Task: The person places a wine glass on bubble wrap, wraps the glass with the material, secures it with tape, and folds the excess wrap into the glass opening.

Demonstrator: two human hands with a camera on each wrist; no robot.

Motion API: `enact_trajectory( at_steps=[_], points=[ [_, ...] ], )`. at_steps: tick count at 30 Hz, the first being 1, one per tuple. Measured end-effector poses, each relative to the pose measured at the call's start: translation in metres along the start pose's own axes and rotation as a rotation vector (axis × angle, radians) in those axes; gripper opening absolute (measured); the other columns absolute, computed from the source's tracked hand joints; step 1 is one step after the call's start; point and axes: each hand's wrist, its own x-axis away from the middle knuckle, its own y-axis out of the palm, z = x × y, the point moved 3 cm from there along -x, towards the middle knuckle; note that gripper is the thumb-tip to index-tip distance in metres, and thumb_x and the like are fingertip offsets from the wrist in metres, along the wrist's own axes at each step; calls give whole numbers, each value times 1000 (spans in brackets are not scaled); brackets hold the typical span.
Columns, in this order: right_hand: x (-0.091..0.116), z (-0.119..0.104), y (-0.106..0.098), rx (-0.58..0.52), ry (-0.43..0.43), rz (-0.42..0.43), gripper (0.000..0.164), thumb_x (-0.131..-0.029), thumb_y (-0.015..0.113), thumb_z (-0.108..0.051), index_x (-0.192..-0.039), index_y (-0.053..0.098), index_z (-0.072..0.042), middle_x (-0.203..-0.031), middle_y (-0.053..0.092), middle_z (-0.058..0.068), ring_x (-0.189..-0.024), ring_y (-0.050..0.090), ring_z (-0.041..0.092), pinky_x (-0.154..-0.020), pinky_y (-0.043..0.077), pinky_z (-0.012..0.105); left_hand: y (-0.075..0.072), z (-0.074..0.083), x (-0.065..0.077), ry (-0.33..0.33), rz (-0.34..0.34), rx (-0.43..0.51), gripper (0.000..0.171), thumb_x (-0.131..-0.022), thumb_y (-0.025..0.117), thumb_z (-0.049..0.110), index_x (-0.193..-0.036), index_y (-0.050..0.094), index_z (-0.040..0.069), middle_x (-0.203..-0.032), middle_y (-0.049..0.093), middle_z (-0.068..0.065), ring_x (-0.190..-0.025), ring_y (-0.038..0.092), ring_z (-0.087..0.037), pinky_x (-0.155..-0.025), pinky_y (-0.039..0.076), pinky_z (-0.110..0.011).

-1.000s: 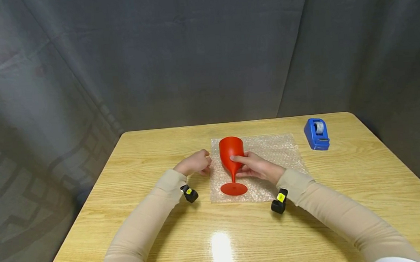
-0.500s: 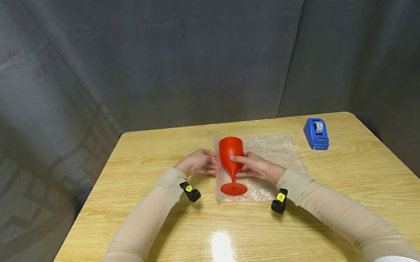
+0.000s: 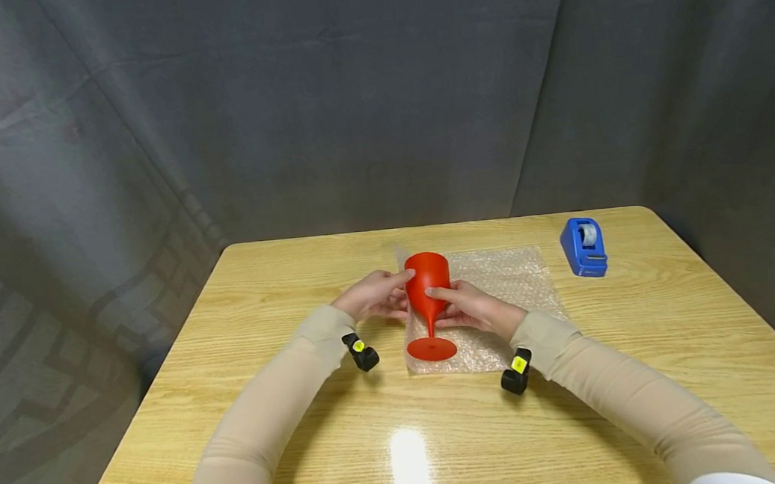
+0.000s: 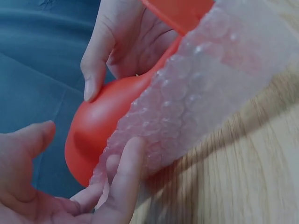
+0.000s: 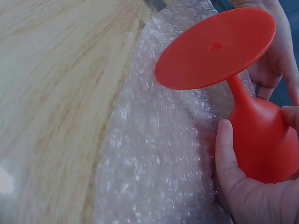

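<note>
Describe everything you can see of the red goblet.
The red goblet is smooth, uniformly red and plastic-looking, with a deep bowl, thin stem and flat round foot, marked at its underside's centre. It lies on its side over bubble wrap, foot end nearest in the head view. The right hand grips its lower bowl; the left hand touches raised wrap beside it.

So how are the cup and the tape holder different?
The cup is red; the tape holder is blue. The cup has a thin stem and round foot; the tape holder is chunky. The right hand holds the cup; no hand touches the tape holder. Both are brightly coloured.
</note>
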Motion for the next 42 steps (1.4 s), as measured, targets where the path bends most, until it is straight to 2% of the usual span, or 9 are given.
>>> enact_trajectory(
  at_steps=[5,9,13,19,21,23,27,33,42],
  points=[
    [0,0,0,-2,-1,-9,56,-97,57,-25,-132,30,10,-96,63,13,-70,66,15,-71,60,29,4,3,1,9,43,-21,46,-97,59,31,-121,44,-5,-86,55,-8,-70,60,-19,-71,60,-31],
    [-1,1,-1,-9,4,-15,57,-97,56,-25,-133,30,10,-97,63,13,-71,66,16,-72,60,29,8,3,2,18,60,-42,46,-96,61,28,-121,43,-6,-91,56,-10,-73,62,-21,-76,59,-35],
    [-1,1,-2,-10,8,-13,60,-97,57,-25,-136,29,10,-102,63,16,-73,67,16,-73,60,31,10,3,0,18,56,-51,41,-95,62,25,-116,44,-5,-87,57,-10,-69,62,-20,-75,59,-34],
    [-1,1,-2,-19,20,27,77,-92,63,-26,-138,6,-2,-110,56,25,-71,68,19,-74,60,38,10,3,-1,4,71,-60,37,-94,64,25,-112,44,-2,-86,55,-9,-68,60,-20,-69,60,-31],
    [-1,1,-4,-1,29,39,81,-90,67,-30,-135,4,-6,-110,57,26,-72,68,20,-74,60,39,11,3,0,1,75,-62,37,-94,64,25,-110,44,-1,-86,55,-10,-69,60,-20,-67,60,-30],
    [-1,0,-5,25,26,38,82,-89,67,-32,-134,4,-5,-110,58,28,-74,68,21,-73,60,39,11,4,0,0,81,-67,35,-94,64,25,-108,44,0,-86,54,-10,-68,59,-20,-66,60,-29],
    [-6,3,-10,63,48,59,73,-91,65,-37,-130,10,-8,-103,62,21,-74,68,20,-68,60,36,11,5,2,5,88,-79,32,-94,64,25,-104,44,1,-86,54,-10,-67,59,-19,-64,59,-28],
    [-13,7,-15,75,64,92,55,-96,51,-45,-125,18,-11,-106,50,15,-74,63,20,-64,59,33,11,6,2,21,82,-90,29,-94,63,26,-95,46,3,-80,53,-9,-63,57,-17,-64,60,-28],
    [-11,8,-16,97,54,104,53,-96,53,-41,-126,21,-11,-109,47,16,-76,60,20,-63,59,30,12,6,2,32,84,-85,29,-94,64,25,-94,45,4,-81,52,-9,-63,57,-17,-69,60,-32]
  ],
)
